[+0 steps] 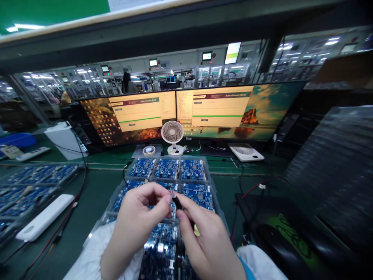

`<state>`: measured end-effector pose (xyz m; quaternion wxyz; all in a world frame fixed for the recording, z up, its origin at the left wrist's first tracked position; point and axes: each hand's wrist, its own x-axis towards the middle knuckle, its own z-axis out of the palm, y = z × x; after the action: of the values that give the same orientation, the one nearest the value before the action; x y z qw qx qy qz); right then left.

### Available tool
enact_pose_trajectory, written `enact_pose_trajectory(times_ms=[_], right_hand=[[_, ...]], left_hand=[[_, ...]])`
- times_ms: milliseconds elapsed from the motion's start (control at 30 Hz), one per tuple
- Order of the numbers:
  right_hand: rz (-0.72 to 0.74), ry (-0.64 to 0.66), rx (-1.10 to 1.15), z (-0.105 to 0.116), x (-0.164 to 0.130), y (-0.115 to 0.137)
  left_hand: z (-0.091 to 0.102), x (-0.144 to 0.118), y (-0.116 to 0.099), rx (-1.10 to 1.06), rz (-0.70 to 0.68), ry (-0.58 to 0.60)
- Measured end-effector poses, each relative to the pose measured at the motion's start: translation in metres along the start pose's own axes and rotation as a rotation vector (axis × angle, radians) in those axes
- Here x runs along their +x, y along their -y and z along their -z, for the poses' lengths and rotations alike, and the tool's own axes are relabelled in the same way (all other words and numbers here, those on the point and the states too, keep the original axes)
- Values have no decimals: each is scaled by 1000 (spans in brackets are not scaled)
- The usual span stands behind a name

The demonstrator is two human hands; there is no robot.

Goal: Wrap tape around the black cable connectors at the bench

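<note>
My right hand [204, 229] pinches a small black cable plug [176, 202] with a light metallic tip. Close against it, my left hand [145, 217] has thumb and forefinger pressed together at the plug's tip; what lies between those fingers is too small to make out. Both hands are above a clear plastic tray [217, 194] divided into compartments. Blue circuit boards [167, 168] fill its compartments, and my hands and wrists hide part of them.
Two monitors [218, 112] stand at the back, with a small white fan [172, 134] before them. Another tray of boards [40, 175] and a white handheld device [45, 217] lie left. Stacked clear trays [332, 171] and a black mouse [279, 249] are right.
</note>
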<state>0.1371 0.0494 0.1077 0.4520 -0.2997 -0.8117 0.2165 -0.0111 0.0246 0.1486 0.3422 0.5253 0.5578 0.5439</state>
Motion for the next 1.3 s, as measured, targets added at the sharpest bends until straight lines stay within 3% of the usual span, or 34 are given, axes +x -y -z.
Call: enact_pose_trajectory(times_ms=[567, 967, 1100, 1300], right_hand=[[-138, 83, 166, 4, 5, 3], [-547, 153, 797, 9, 12, -1], [-533, 151, 830, 7, 13, 0], [-440, 200, 632, 10, 12, 1]], left_hand=[[2, 0, 2, -3, 26, 7], [-1, 7, 10, -112, -6, 31], [-4, 7, 11, -121, 17, 57], [0, 6, 13, -163, -20, -99]])
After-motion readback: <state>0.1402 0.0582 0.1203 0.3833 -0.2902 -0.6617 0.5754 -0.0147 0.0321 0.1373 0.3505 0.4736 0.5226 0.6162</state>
